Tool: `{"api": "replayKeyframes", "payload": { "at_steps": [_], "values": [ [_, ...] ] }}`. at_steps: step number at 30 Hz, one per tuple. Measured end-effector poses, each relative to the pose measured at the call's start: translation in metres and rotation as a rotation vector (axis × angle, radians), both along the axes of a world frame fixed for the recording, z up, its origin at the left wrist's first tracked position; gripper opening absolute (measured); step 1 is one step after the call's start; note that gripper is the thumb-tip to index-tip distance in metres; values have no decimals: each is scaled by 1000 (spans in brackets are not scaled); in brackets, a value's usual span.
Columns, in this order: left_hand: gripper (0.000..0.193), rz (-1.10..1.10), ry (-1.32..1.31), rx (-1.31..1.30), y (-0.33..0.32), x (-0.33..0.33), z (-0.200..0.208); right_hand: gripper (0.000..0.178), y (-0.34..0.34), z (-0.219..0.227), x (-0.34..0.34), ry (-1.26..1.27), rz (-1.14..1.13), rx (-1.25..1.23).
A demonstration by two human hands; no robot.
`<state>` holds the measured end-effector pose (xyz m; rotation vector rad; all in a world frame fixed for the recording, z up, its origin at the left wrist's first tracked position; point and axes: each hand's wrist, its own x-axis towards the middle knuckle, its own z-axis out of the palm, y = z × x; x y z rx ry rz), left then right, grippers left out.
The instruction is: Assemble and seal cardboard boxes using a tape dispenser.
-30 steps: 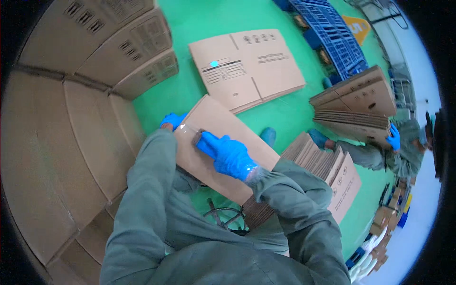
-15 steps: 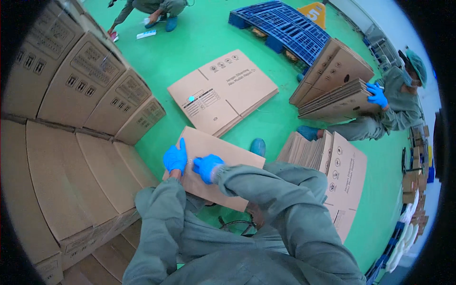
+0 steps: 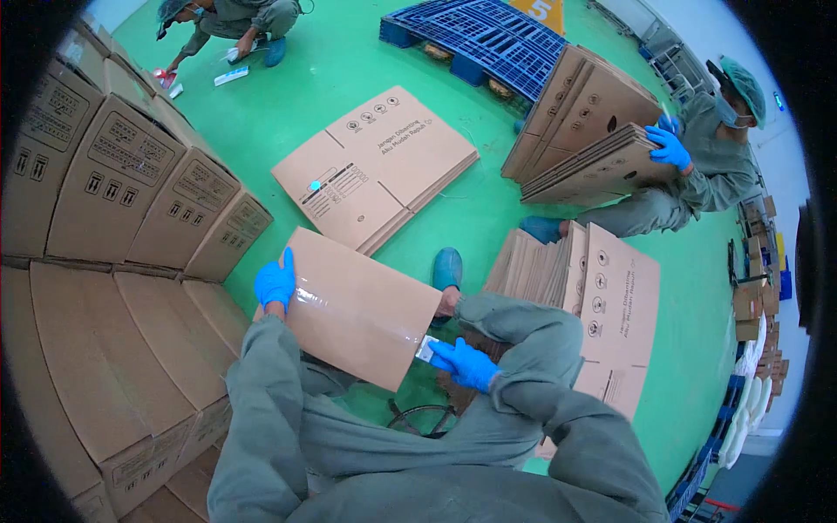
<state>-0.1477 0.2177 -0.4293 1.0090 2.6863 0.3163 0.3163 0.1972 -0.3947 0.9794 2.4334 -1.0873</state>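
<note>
**Taped carton held across your lap**

You held a flattened brown carton (image 3: pixel 362 309) at the centre of the frame, tilted from upper left down to lower right, with a shiny strip of clear tape running across its face. Your left hand (image 3: pixel 275 281), in a blue glove, gripped the carton's upper left edge, fingers curled over the rim and thumb behind. Your right hand (image 3: pixel 466 363), also gloved in blue, was at the carton's lower right corner, its fingers closed in a pinch on a small whitish piece (image 3: pixel 426 349) at the end of the tape line; what that piece was could not be told.

Above the carton, in the upper middle of the frame, a stack of flat cartons (image 3: pixel 375 166) lay on the green floor (image 3: pixel 453 218). To the right of centre another batch of flat cartons (image 3: pixel 602 296) stood on edge, just beside your raised knee. Assembled boxes (image 3: pixel 131 183) were stacked along the left side of the frame.

At the upper right a co-worker (image 3: pixel 719 166) in green clothing pressed a blue-gloved hand against a leaning pile of flat cartons (image 3: pixel 584 131), with a blue pallet (image 3: pixel 479 35) behind it. At the top left another person (image 3: pixel 231 22) crouched on the floor.
</note>
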Motion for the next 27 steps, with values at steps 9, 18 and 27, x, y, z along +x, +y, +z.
{"api": "replayKeyframes", "payload": {
  "at_steps": [9,18,27],
  "values": [
    [74,101,23,-136,-4,-16,-4,66,14,-98,-18,111,-54,139],
    [73,69,-34,4,-14,-18,-3,39,9,-94,-51,-229,-340,226],
    [84,102,-304,-19,-38,-21,7,75,14,-44,-14,1011,-1193,-1088]
  ]
}}
